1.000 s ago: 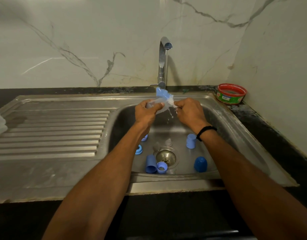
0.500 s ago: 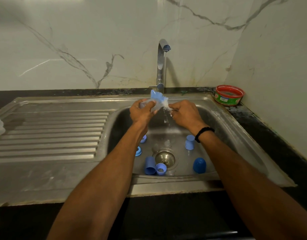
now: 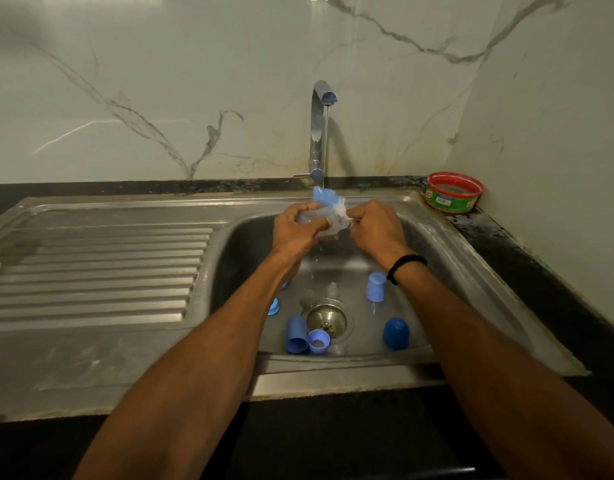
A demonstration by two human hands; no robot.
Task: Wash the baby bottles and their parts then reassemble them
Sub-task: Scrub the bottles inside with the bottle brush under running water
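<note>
Two hands are working under the tap (image 3: pixel 319 133) at the basin (image 3: pixel 447 289) rim's 12 o'clock edge, left hand (image 3: pixel 298 233) gripping the clear bottle (image 3: pixel 329 226), right hand (image 3: pixel 376 232) gripping the brush (image 3: pixel 328 199), six blue parts (image 3: pixel 396 334) lying around the drain (image 3: pixel 326 318).

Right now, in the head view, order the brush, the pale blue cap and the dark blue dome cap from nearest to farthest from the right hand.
1. brush: at the fingertips of the right hand, under the tap.
2. pale blue cap: standing on the sink floor, below the wrist.
3. dark blue dome cap: front right of the sink floor.
</note>
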